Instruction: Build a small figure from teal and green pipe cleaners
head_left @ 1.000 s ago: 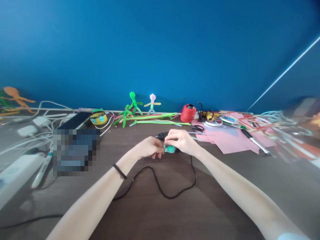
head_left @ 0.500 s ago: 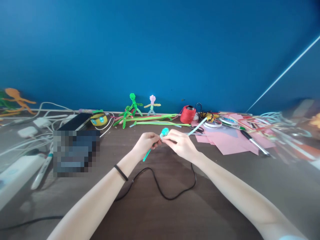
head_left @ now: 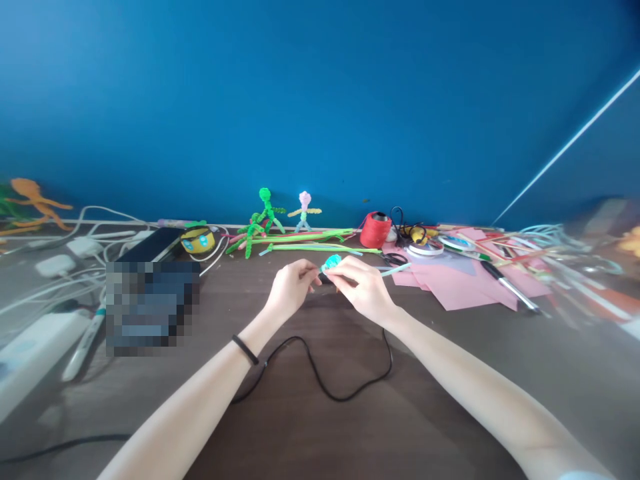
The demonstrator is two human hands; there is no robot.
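Teal fuzzy pipe cleaner (head_left: 332, 262), coiled head done, is pinched between left hand (head_left: 290, 288) & right hand (head_left: 364, 288); straight tail at 3 o'clock left unshaped.

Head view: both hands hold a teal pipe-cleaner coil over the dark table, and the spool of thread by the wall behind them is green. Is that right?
Not quite. In the head view the spool of thread by the wall is red, not green. The rest holds: the left hand and right hand hold the teal pipe-cleaner coil over the dark table.
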